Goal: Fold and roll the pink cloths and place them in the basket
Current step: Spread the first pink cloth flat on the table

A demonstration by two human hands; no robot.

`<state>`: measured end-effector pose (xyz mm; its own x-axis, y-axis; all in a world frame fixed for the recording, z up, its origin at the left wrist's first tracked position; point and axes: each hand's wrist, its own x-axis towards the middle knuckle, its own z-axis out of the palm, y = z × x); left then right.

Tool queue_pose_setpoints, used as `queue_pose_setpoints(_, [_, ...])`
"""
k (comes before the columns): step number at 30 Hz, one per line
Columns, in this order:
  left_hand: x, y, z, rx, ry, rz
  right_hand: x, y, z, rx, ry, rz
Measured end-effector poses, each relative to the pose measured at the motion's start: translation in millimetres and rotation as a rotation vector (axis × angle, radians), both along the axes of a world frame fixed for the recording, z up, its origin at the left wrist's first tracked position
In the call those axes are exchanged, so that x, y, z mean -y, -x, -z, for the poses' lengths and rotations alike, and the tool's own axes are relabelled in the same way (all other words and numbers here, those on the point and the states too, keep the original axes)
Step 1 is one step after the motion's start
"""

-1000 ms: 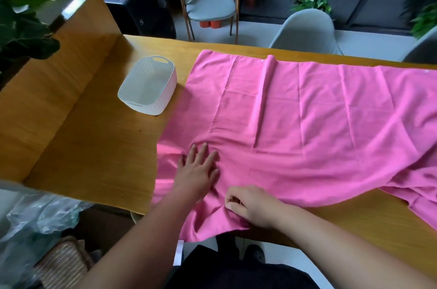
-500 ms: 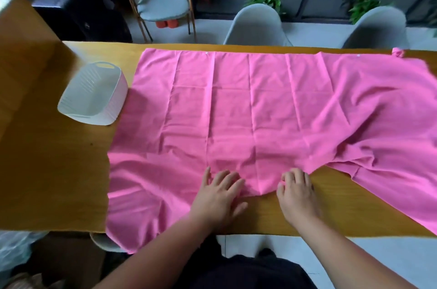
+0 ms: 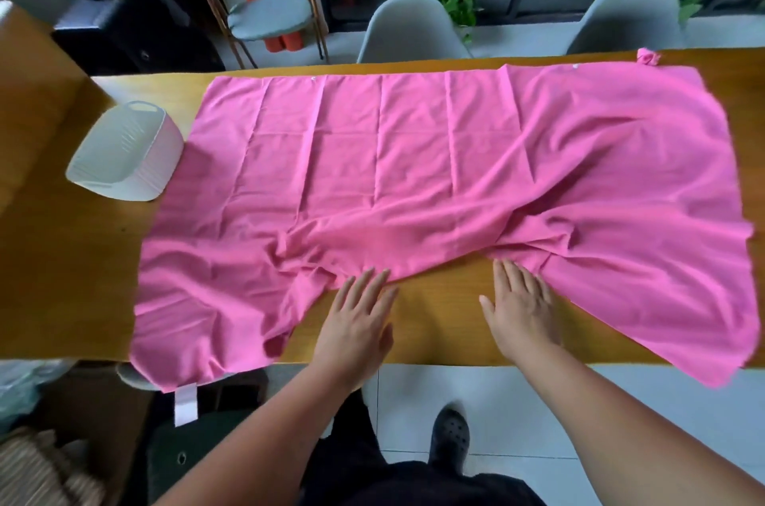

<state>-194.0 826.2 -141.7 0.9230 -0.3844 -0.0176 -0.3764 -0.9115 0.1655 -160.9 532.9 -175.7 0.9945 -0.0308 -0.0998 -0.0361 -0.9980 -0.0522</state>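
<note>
Pink cloth (image 3: 414,157) lies spread across most of the wooden bench (image 3: 54,278), its near edge bunched up at lower centre and both lower corners drooping over the front. Upper left, the white basket (image 3: 124,153) sits just beside it. The left hand (image 3: 356,323) and right hand (image 3: 521,307) rest flat, each grip open with fingertips at the wrinkled hem. Best to smooth that edge outward before folding, I'd say.

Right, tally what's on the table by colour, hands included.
Pink: 2, the spread pink cloth and a small pink bundle
White: 1, the basket
Bare hands: 2, left hand, right hand
Total: 5
</note>
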Motion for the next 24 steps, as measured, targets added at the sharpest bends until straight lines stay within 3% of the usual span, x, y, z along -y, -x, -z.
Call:
queue_pose_setpoints(8, [47, 38, 14, -0.062, -0.066, 0.003, 81, 33, 14, 0.217, -0.064, -0.213])
queue_pose_setpoints(13, [64, 42, 17, -0.144, -0.111, -0.049, 117, 35, 9, 0.274, 0.066, -0.339])
queue_pose_setpoints(19, [74, 35, 9, -0.083, -0.136, -0.166, 146, 52, -13, 0.212, 0.147, -0.075])
queue_pose_setpoints(24, [80, 38, 15, -0.131, -0.134, -0.167, 87, 49, -5, 0.179, -0.056, -0.53])
